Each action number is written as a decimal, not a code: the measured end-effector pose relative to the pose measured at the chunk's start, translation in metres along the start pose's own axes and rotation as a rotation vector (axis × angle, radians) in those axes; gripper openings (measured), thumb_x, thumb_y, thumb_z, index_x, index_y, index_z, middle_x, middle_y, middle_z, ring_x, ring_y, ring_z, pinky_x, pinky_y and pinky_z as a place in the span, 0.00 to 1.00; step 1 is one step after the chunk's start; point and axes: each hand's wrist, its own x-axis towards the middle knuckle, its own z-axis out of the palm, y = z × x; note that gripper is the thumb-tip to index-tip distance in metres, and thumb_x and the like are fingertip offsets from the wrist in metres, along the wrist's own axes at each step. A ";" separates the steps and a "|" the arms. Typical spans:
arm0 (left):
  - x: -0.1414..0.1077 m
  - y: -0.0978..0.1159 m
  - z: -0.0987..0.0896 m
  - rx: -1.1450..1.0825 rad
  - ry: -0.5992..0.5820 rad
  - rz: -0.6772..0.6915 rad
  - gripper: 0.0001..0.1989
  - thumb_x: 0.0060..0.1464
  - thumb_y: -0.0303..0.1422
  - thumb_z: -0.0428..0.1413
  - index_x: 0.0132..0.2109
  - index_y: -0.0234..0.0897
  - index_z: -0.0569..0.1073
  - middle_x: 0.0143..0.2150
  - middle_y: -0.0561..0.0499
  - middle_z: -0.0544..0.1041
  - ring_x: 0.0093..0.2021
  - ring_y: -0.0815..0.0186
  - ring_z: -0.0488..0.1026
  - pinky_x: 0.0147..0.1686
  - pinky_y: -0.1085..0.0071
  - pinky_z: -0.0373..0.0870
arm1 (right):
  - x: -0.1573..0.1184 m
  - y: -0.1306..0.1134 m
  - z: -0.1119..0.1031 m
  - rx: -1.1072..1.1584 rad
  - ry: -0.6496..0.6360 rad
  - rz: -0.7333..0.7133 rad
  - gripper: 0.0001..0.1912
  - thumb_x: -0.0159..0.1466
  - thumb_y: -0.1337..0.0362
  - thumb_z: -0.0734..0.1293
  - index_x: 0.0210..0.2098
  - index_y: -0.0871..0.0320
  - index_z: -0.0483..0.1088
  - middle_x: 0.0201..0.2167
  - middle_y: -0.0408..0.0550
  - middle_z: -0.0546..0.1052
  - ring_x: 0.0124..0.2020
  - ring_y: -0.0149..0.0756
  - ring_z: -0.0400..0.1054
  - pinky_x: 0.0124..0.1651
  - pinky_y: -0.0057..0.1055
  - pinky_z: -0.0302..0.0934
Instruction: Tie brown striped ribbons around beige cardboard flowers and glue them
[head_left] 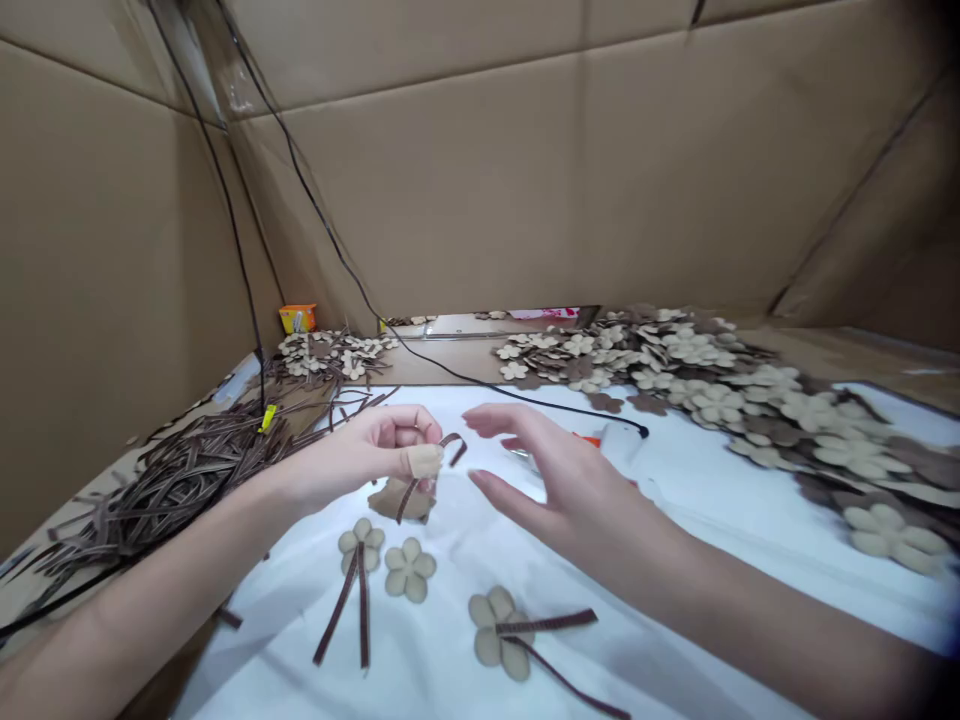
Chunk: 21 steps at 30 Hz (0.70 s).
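My left hand (401, 445) pinches a short brown ribbon strip (452, 440), whose one end curls up and over toward the right. Beige tape wraps the thumb. Just right of it, my right hand (536, 460) holds nothing, its thumb and fingers apart. Under the left hand lies a tan piece (390, 498), partly hidden. Closer to me are a beige fabric flower (410, 570) without strips, another flower (361, 540) with two brown strips (364, 610) over it, and a third flower (491, 650) with two strips (555, 622) pointing right.
A heap of brown strips (195, 475) lies at left. Many beige and brown flowers (720, 395) are piled at right, more flowers (330, 352) at back left. A black cable (442, 365) crosses the white sheet (300, 690). Cardboard walls (480, 190) enclose the space.
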 end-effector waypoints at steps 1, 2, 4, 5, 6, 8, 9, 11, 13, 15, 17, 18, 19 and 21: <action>0.000 -0.001 0.001 -0.015 0.005 -0.005 0.10 0.51 0.37 0.59 0.35 0.36 0.67 0.27 0.52 0.74 0.28 0.70 0.69 0.30 0.75 0.64 | 0.004 0.000 0.001 0.046 -0.016 0.020 0.13 0.63 0.63 0.60 0.47 0.54 0.62 0.46 0.48 0.72 0.46 0.38 0.68 0.46 0.35 0.64; 0.000 -0.002 0.002 -0.024 0.009 -0.013 0.10 0.50 0.37 0.59 0.34 0.36 0.67 0.27 0.52 0.74 0.28 0.70 0.70 0.31 0.74 0.64 | 0.006 0.000 0.002 0.083 -0.030 0.031 0.11 0.62 0.64 0.61 0.45 0.54 0.64 0.44 0.46 0.73 0.45 0.37 0.68 0.46 0.34 0.63; 0.000 -0.002 0.005 -0.035 0.015 -0.031 0.10 0.50 0.37 0.60 0.34 0.36 0.67 0.26 0.53 0.74 0.28 0.70 0.70 0.31 0.74 0.64 | 0.007 -0.002 0.003 0.125 -0.038 0.042 0.08 0.61 0.65 0.62 0.41 0.54 0.66 0.41 0.44 0.75 0.42 0.34 0.68 0.44 0.32 0.62; 0.000 -0.002 0.006 -0.038 0.017 -0.043 0.10 0.50 0.37 0.60 0.34 0.36 0.67 0.26 0.53 0.74 0.28 0.70 0.69 0.31 0.74 0.64 | 0.007 -0.003 0.003 0.138 -0.037 0.051 0.06 0.61 0.66 0.63 0.38 0.54 0.68 0.39 0.43 0.75 0.40 0.33 0.69 0.43 0.30 0.62; 0.000 -0.002 0.008 -0.041 0.022 -0.055 0.10 0.50 0.36 0.60 0.34 0.36 0.67 0.26 0.53 0.73 0.27 0.71 0.69 0.30 0.75 0.64 | 0.007 -0.003 0.003 0.157 -0.042 0.066 0.04 0.61 0.66 0.63 0.36 0.55 0.69 0.36 0.42 0.76 0.38 0.33 0.69 0.41 0.29 0.61; 0.001 -0.003 0.011 -0.045 0.041 -0.071 0.10 0.50 0.36 0.59 0.34 0.36 0.67 0.25 0.54 0.73 0.26 0.72 0.68 0.29 0.76 0.64 | 0.006 -0.003 0.003 0.240 -0.077 0.115 0.05 0.62 0.66 0.62 0.31 0.56 0.69 0.32 0.41 0.76 0.34 0.31 0.68 0.38 0.28 0.60; 0.002 -0.004 0.013 -0.044 0.049 -0.077 0.11 0.50 0.36 0.60 0.33 0.36 0.67 0.25 0.54 0.72 0.25 0.73 0.67 0.28 0.76 0.63 | 0.006 -0.002 0.004 0.311 -0.100 0.149 0.06 0.62 0.66 0.62 0.30 0.57 0.70 0.30 0.41 0.76 0.32 0.30 0.68 0.36 0.28 0.60; 0.003 -0.005 0.015 -0.032 0.059 -0.093 0.11 0.49 0.37 0.60 0.33 0.36 0.67 0.24 0.55 0.72 0.24 0.73 0.66 0.27 0.76 0.63 | 0.008 0.003 0.007 0.485 -0.144 0.231 0.06 0.61 0.65 0.62 0.30 0.58 0.71 0.28 0.42 0.75 0.30 0.29 0.68 0.34 0.27 0.60; 0.003 -0.007 0.016 -0.017 0.072 -0.109 0.12 0.48 0.37 0.60 0.33 0.35 0.67 0.25 0.54 0.72 0.25 0.72 0.67 0.26 0.76 0.63 | 0.010 0.009 0.011 0.650 -0.164 0.312 0.06 0.60 0.64 0.63 0.30 0.59 0.71 0.26 0.42 0.74 0.28 0.28 0.67 0.33 0.26 0.60; 0.004 -0.008 0.017 -0.008 0.095 -0.124 0.13 0.48 0.38 0.61 0.33 0.35 0.67 0.26 0.53 0.72 0.26 0.71 0.68 0.27 0.74 0.64 | 0.012 0.014 0.016 0.775 -0.155 0.382 0.06 0.58 0.63 0.66 0.32 0.60 0.72 0.25 0.42 0.74 0.27 0.28 0.67 0.33 0.26 0.61; 0.004 -0.008 0.017 -0.002 0.114 -0.136 0.13 0.47 0.38 0.61 0.32 0.36 0.66 0.26 0.53 0.73 0.26 0.70 0.69 0.28 0.74 0.65 | 0.012 0.016 0.018 0.867 -0.128 0.426 0.08 0.57 0.63 0.67 0.35 0.59 0.72 0.25 0.42 0.75 0.28 0.28 0.68 0.35 0.27 0.62; 0.004 -0.008 0.017 0.004 0.118 -0.141 0.13 0.46 0.38 0.61 0.31 0.36 0.66 0.26 0.53 0.73 0.26 0.70 0.69 0.28 0.74 0.65 | 0.012 0.015 0.018 0.906 -0.120 0.441 0.09 0.56 0.63 0.68 0.37 0.59 0.72 0.25 0.42 0.75 0.28 0.28 0.68 0.35 0.27 0.63; 0.004 -0.008 0.017 0.010 0.122 -0.141 0.12 0.46 0.37 0.61 0.31 0.36 0.67 0.26 0.53 0.73 0.26 0.70 0.69 0.28 0.74 0.65 | 0.012 0.014 0.018 0.946 -0.115 0.456 0.09 0.56 0.63 0.68 0.37 0.58 0.73 0.27 0.42 0.76 0.29 0.28 0.69 0.36 0.27 0.64; 0.004 -0.008 0.018 0.020 0.129 -0.141 0.11 0.46 0.36 0.61 0.30 0.35 0.67 0.25 0.54 0.72 0.26 0.71 0.68 0.27 0.75 0.64 | 0.011 0.011 0.015 1.034 -0.113 0.491 0.07 0.56 0.65 0.68 0.34 0.57 0.75 0.31 0.43 0.77 0.32 0.28 0.70 0.39 0.27 0.65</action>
